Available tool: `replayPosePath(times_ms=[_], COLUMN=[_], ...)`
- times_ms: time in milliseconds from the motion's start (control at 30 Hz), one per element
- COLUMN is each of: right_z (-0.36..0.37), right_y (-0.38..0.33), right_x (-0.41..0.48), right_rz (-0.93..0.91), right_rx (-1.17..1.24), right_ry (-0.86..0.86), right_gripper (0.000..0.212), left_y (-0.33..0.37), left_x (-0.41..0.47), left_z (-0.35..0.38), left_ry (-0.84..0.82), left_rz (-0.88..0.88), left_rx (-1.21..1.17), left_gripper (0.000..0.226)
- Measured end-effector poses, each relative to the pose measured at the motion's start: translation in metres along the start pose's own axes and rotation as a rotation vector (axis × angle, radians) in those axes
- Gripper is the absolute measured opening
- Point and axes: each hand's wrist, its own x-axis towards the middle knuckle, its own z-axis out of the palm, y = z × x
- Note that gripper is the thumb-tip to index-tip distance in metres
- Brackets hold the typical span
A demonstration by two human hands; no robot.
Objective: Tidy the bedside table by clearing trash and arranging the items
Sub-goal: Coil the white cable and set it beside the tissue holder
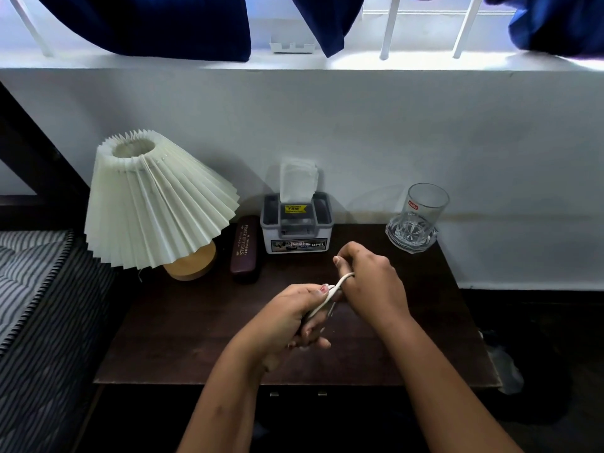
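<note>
Above the table's middle: both hands are working a thin white cable (pixel 340 284) just over the dark brown wooden bedside table (pixel 202 325).
Left hand (pixel 294 318): clenching around a bunched part of the cable, thumb pressing it at the top.
Right hand (pixel 367 279): pinching the cable's loop, fingers curled closed on it.
Cable: stretching between the two fists, touching both, off the tabletop.
Behind the hands: a grey plastic tissue box (pixel 296 225) with a white tissue sticking up is standing at the wall.
Left of the box: a maroon spectacle case (pixel 245 250) is lying just beside a cream pleated-shade lamp (pixel 157 204) on a round wooden base.
Back right corner: a clear drinking glass (pixel 421 210) is sitting on a clear glass coaster (pixel 410 237), well apart from the hands.
</note>
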Motion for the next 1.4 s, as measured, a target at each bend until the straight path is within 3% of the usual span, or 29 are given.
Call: replayPosePath(times_ms=[167, 433, 533, 667, 800, 967, 1067, 1200, 1400], right_z=[0.002, 0.005, 0.009, 0.022, 0.03, 0.015, 0.009, 0.0, -0.006], right_y=[0.0, -0.003, -0.009, -0.022, -0.037, -0.045, -0.05, -0.052, -0.039], right_x=[-0.001, -0.003, -0.007, -0.018, -0.029, -0.028, -0.029, -0.032, -0.024], right_rz=[0.011, 0.01, -0.022, -0.158, -0.315, -0.448, -0.571, -0.695, -0.633], right_rx=[-0.011, -0.008, -0.042, -0.167, -0.208, -0.17, -0.154, -0.09, -0.25], right_ry=[-0.044, -0.177, -0.236, -0.402, -0.452, -0.369, -0.351, -0.308, 0.112], right_gripper=[0.016, 0.016, 0.015, 0.011, 0.011, 0.016, 0.019, 0.016, 0.009], left_y=[0.002, 0.004, 0.005, 0.004, 0.002, -0.005, -0.009, -0.014, -0.007], left_x=[-0.003, 0.001, 0.005, 0.012, 0.015, 0.016, 0.019, 0.019, 0.01], left_z=[-0.002, 0.003, 0.001, -0.009, -0.028, -0.04, -0.041, -0.041, -0.027], left_ry=[-0.06, -0.07, 0.087, 0.436, 0.811, 0.978, 0.979, 0.843, 0.448], left_rz=[0.015, 0.254, 0.4, 0.527, 0.629, 0.638, 0.543, 0.208, -0.029], left_rx=[-0.08, -0.575, -0.718, -0.748, -0.504, -0.141, 0.013, 0.08, -0.158], left_gripper=[0.034, 0.04, 0.04, 0.031, 0.032, 0.03, 0.022, 0.015, 0.033])
